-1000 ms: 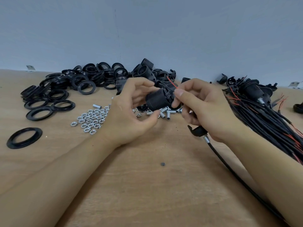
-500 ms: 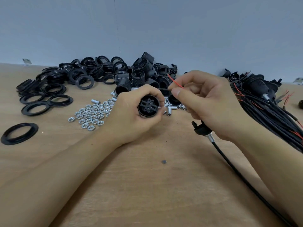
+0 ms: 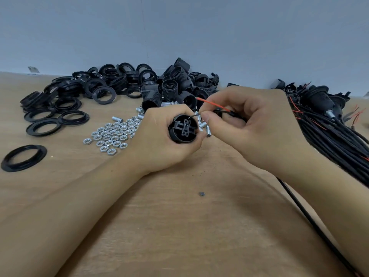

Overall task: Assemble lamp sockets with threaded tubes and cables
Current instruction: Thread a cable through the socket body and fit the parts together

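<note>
black wire [image 3: 195, 116] now reaches socket [image 3: 183, 128], seemingly touching.

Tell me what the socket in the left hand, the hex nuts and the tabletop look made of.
Socket: matte black moulded plastic, probably; dull sheen, moulded ribs inside. Hex nuts: bright silvery metal, likely plated steel; they glint. Tabletop: light wood or plywood with visible grain, unvarnished by its look.

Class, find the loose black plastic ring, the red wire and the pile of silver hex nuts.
Loose black plastic ring [image 3: 12, 166]: head view, front rim.
Red wire [image 3: 211, 102]: head view, mid-length.
Pile of silver hex nuts [image 3: 111, 136]: head view, pile's middle.
</note>
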